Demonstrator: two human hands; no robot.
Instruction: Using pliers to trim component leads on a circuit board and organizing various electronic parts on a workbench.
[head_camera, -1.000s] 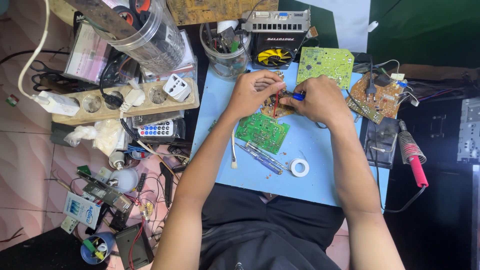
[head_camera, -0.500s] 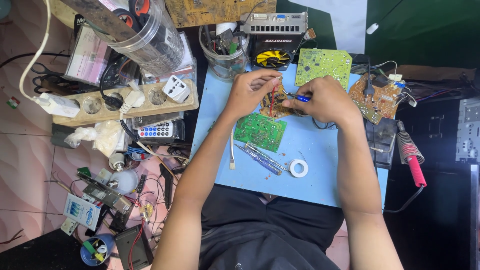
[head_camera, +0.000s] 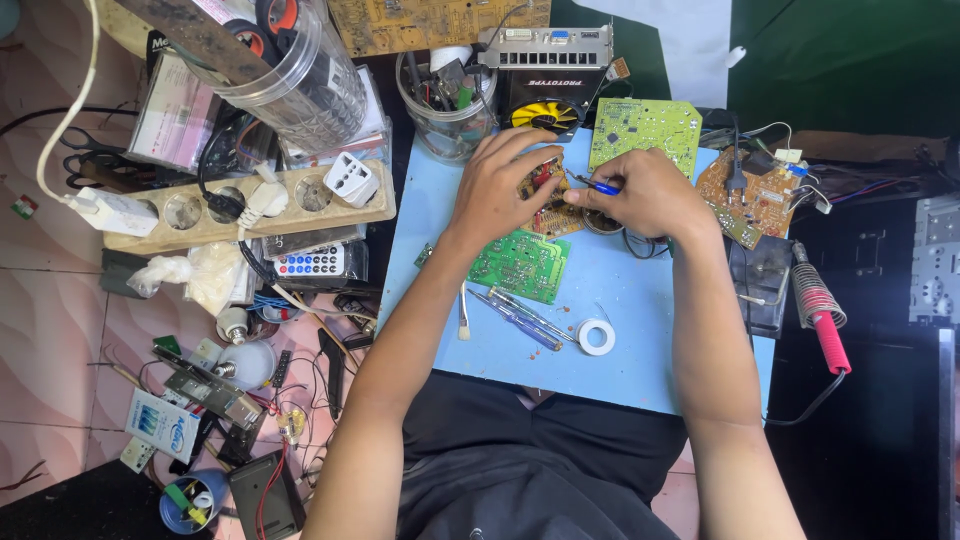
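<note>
- Left hand (head_camera: 503, 190): clasping small brown circuit board (head_camera: 548, 205), raised over pale blue work mat (head_camera: 620, 320).
- Right hand (head_camera: 640, 195): pinching blue-handled tool (head_camera: 600, 185), tip at board.
- Green circuit board (head_camera: 520, 265): flat below.

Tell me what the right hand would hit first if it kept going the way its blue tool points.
Most likely the small brown circuit board that the left hand holds; the right hand aims its blue tool leftward at it. Depth is unclear.
</note>
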